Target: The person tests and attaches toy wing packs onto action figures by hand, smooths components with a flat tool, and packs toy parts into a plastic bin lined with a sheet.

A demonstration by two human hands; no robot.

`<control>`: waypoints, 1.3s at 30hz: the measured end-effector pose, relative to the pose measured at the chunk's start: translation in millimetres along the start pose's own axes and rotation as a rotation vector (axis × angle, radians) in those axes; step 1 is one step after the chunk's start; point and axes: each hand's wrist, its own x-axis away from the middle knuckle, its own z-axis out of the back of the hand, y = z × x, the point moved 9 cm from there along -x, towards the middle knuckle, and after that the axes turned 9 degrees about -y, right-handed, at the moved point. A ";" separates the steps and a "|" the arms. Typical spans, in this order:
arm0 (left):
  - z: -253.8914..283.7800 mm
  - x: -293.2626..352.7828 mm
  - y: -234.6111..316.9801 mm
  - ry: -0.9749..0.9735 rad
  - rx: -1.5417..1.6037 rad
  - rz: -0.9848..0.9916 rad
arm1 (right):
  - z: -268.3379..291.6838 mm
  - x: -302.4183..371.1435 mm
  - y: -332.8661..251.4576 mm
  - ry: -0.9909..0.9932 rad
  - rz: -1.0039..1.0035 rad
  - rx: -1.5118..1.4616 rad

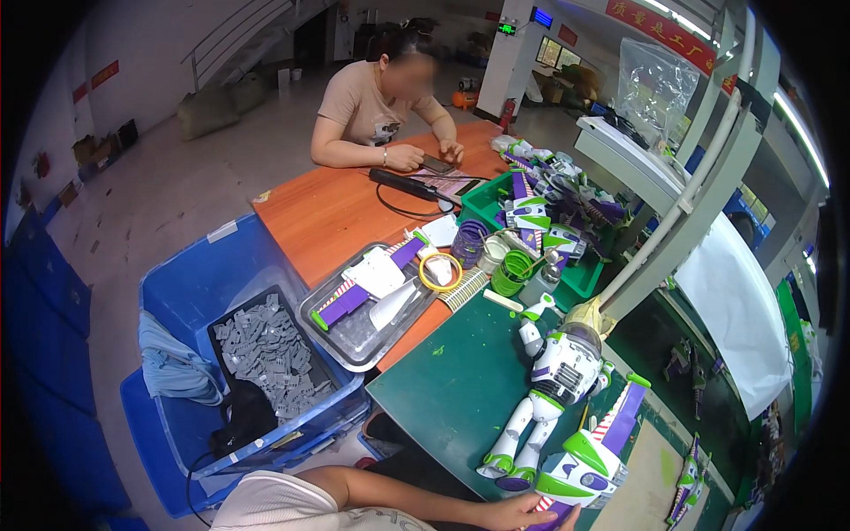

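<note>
My left hand point(521, 511) is closed on the lower purple wing of a toy wing pack point(580, 476) at the bottom right. The pack is white, green and purple, with red-striped wings; its other wing points up and to the right. A bit of finger shows on the far side of the held wing, and I cannot tell which hand it belongs to. The rest of my right hand is outside the picture. Just beyond the pack, a white and green toy astronaut figure point(564, 367) lies on the green tabletop point(443, 372), its head end covered by a yellowish clear bag.
A clear tray point(354, 357) with another wing pack and a yellow tape ring lies left. Blue bin point(190, 265) holds grey parts. Green crates point(487, 202) overflow with toy parts. Across the orange table point(301, 212) a person holds a phone. A grey post point(682, 212) rises right.
</note>
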 end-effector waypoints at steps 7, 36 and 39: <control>13.6 45.2 0.4 -0.141 -0.108 -0.099 | 57.9 -16.0 38.8 0.522 0.231 0.017; 27.5 187.2 146.6 0.729 -0.797 0.015 | 17.9 -94.9 109.5 0.367 0.283 -0.692; 26.3 187.1 153.7 0.765 -0.884 0.025 | 6.8 -92.7 118.1 0.376 0.276 -0.719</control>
